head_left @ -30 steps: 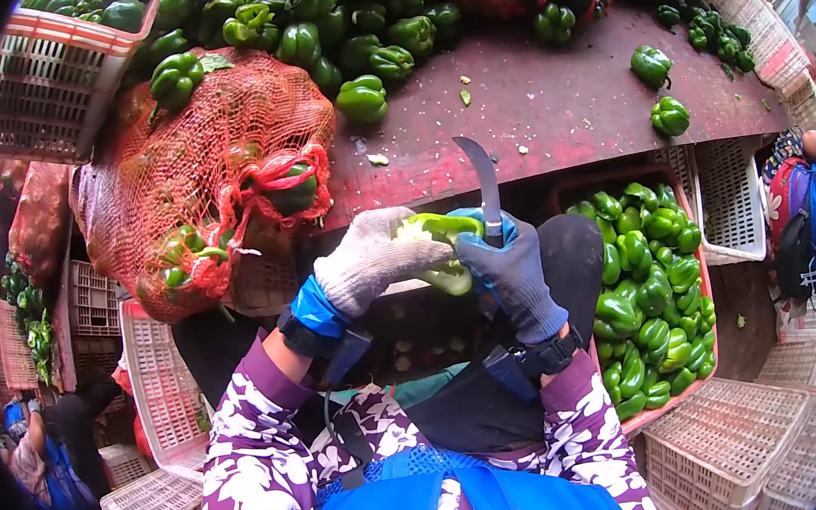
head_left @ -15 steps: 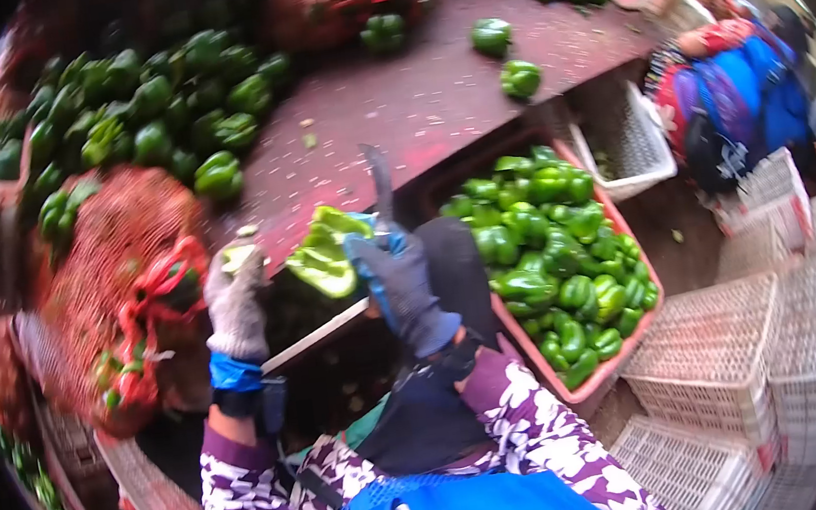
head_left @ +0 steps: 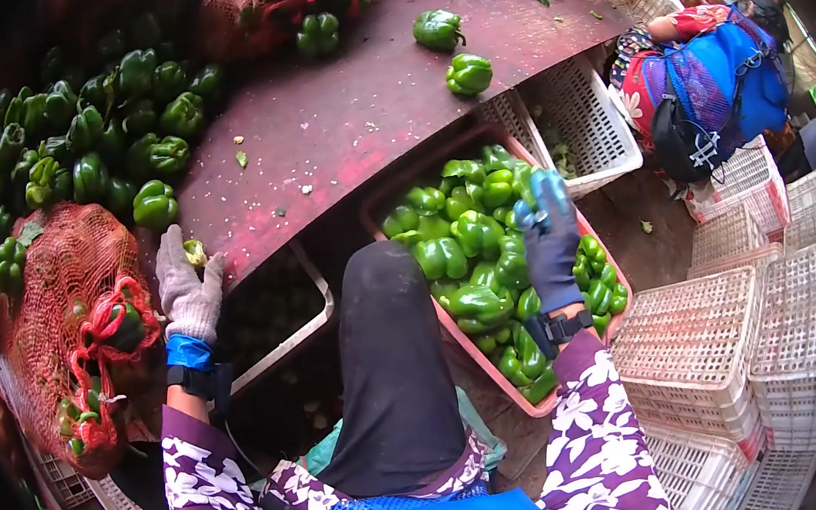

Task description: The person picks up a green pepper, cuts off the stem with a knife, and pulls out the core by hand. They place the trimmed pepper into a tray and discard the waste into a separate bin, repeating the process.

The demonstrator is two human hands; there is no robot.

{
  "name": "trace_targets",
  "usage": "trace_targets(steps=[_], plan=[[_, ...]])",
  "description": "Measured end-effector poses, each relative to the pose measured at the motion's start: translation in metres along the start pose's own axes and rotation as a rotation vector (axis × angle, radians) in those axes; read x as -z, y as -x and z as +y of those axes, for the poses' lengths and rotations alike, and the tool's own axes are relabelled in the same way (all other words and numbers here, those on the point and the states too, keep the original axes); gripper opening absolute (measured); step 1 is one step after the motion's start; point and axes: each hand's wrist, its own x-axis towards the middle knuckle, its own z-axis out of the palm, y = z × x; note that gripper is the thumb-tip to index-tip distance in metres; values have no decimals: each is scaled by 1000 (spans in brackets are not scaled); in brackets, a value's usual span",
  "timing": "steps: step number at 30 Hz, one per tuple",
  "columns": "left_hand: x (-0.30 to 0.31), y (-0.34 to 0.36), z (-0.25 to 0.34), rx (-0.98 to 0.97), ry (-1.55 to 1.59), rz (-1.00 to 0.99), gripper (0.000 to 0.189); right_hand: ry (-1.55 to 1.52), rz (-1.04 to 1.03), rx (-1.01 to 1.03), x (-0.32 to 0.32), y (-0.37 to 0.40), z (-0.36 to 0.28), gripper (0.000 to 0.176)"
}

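I saw a net sack [head_left: 64, 324] of peppers far left of the red crate [head_left: 505, 400], loose green peppers [head_left: 101, 119] heaped up-left of it, a person in blue [head_left: 721, 88] bent over to its right, the crate itself brim-full of trimmed peppers [head_left: 467, 238], white crates [head_left: 710, 341] stacked right of it, my right hand [head_left: 550, 249] spread loose above it, my left hand [head_left: 186, 290] left of it pinching a pepper scrap [head_left: 194, 251] at the edge of the dark red bench [head_left: 361, 109]

We are seeing a small pale-green pepper scrap [head_left: 194, 251] sitting pinched in our left hand [head_left: 186, 290] at the near left edge of the red table [head_left: 351, 110]. Further right, whole glossy green peppers [head_left: 457, 239] are lying heaped in a pink crate [head_left: 476, 353].
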Motion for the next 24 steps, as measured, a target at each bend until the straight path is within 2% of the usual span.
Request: trace_targets(steps=[1, 2, 3, 4, 5, 6, 7, 8, 10, 13, 14, 16, 17, 18, 20, 22, 24], plan=[[2, -7, -4, 24, -42, -23, 56, 84, -394, 60, -14, 37, 36, 48], [5, -16, -8, 48, -84, -41, 54, 116, -361, 26, -23, 52, 50, 48], [2, -22, -9, 53, -100, 34, 44, 42, -360, 7, -21, 51, 54, 47], [22, -28, 10, 160, -49, -47, 36, 56, -404, -55, -21, 45, 50, 46], [22, -27, 0, 85, -45, -28, 30, -18, -454, -88, -15, 41, 45, 45], [14, -26, -8, 109, -13, 36, 27, -65, -450, -90, -15, 42, 48, 47], [26, -33, 3, 225, -72, -73, 30, -30, -469, -34, -15, 43, 54, 50], [26, -34, 3, 243, -66, -127, 40, -44, -456, -37, -14, 46, 56, 52], [34, -22, 15, 41, -169, 29, 47, -160, -384, -82, -4, 44, 31, 48], [45, -38, 9, -85, -57, 69, 49, -83, -222, -51, 5, 49, 4, 42], [53, -52, 10, 11, -7, -28, 54, -103, -167, -65, 7, 53, -6, 41], [50, -77, 9, 88, -96, 45, 61, -188, -117, -112, 7, 57, -23, 39], [46, -91, 11, 199, -204, -6, 65, -253, -116, -145, 6, 57, -32, 38], [32, -102, -1, 201, -216, -44, 70, -318, -111, -180, 5, 57, -40, 37], [36, -119, 15, 319, -339, -302, 72, -531, -137, -390, 9, 53, -60, 39], [30, -132, 9, 401, -324, -369, 67, -738, -171, -602, 12, 44, -74, 40], [31, -138, 1, 489, -212, -420, 59, -822, -145, -655, 13, 37, -76, 41]])
